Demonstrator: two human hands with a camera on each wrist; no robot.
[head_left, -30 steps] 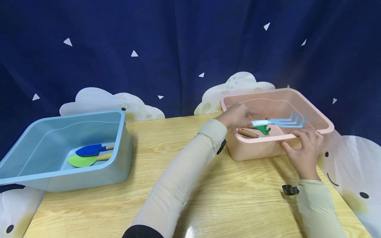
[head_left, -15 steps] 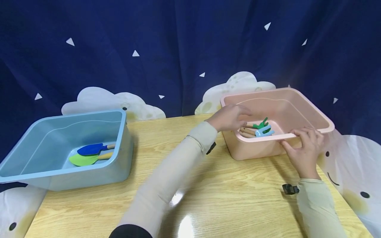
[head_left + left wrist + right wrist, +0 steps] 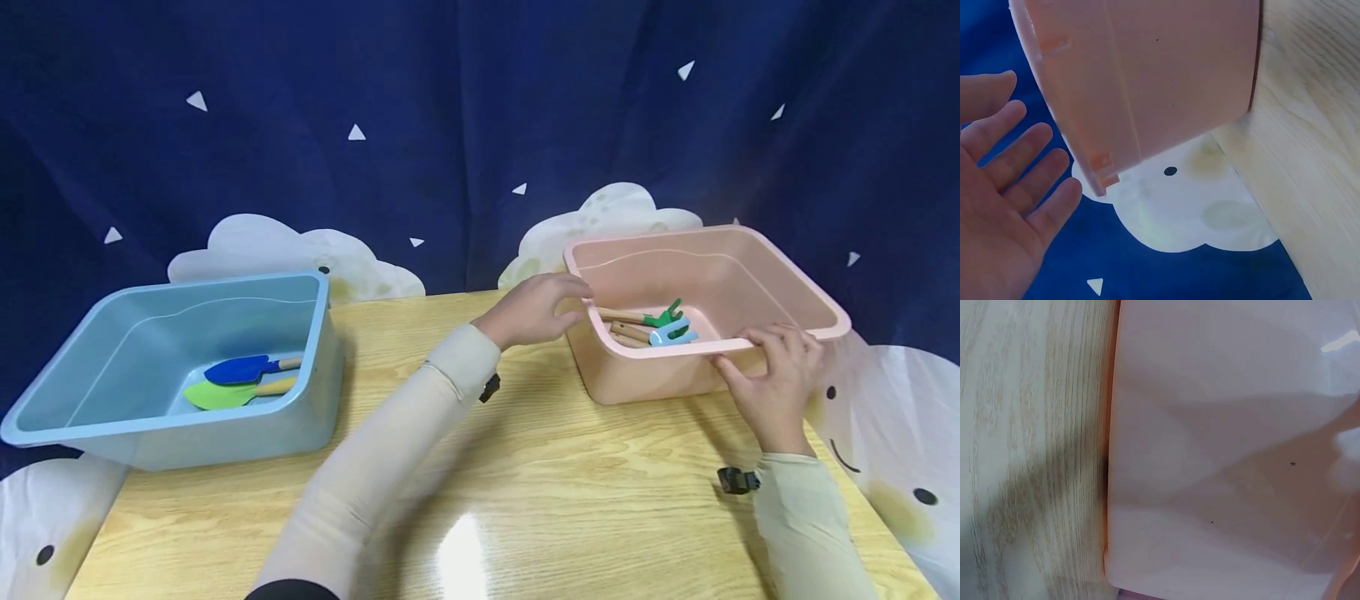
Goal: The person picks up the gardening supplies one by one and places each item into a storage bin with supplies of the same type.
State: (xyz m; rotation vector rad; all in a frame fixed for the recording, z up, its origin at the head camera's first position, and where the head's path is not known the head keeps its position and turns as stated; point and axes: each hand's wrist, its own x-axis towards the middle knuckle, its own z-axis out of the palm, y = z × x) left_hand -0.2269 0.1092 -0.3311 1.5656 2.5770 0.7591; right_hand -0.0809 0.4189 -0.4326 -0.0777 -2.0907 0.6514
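Note:
My left hand (image 3: pixel 536 308) hangs beside the left rim of the pink bin (image 3: pixel 678 371), holding nothing. In the left wrist view its fingers (image 3: pixel 1025 156) are spread and loosely bent, just off the bin's rim. At the bin's front right, my right hand (image 3: pixel 780 379) grips the rim, fingers over the edge and thumb against the outer wall. Inside the bin lie a green hand fork (image 3: pixel 663 317) with a wooden handle and a light blue hand rake (image 3: pixel 671 332), its handle partly hidden by the rim. Mostly pink bin wall (image 3: pixel 1210 456) fills the right wrist view.
A blue bin (image 3: pixel 217 442) stands at the left, holding a blue trowel (image 3: pixel 238 369) and a lime green trowel (image 3: pixel 221 395). Both bins rest on a wooden table (image 3: pixel 540 492). Behind hangs a dark blue curtain (image 3: pixel 420 108) with white cloud shapes.
My left hand has let go of the light blue hand rake, which now lies in the pink bin. That hand has drawn back left, out past the rim. The right hand keeps its grip.

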